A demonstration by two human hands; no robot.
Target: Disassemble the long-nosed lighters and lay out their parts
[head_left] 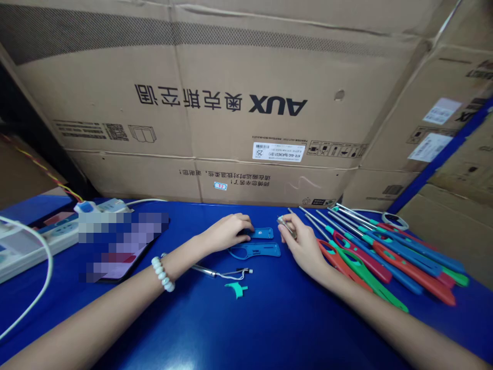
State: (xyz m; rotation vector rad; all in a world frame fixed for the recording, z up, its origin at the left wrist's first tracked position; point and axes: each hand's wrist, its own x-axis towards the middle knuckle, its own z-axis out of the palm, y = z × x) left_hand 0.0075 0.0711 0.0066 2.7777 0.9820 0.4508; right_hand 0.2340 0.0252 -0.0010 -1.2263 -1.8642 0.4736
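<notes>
My left hand [232, 231] has its fingers closed on the left end of a blue lighter handle half [264, 233], which lies on the table. Just below it lies a second blue handle half [262, 250] with a finger loop. Pinched in my right hand [301, 242] is a small, shiny, narrow piece [287, 226], partly hidden by the fingers; its exact kind is unclear. Nearer to me are a metal lighter tube [205, 270] with white wires, a small black-and-white part [245, 271] at their end, and a green trigger piece [235, 290].
Several long-nosed lighters [372, 262] in red, blue, green and orange lie in a pile at right. A phone [133, 246] and white power strips [61, 231] sit at left. A large cardboard panel [231, 61] walls off the back of the blue table [246, 334].
</notes>
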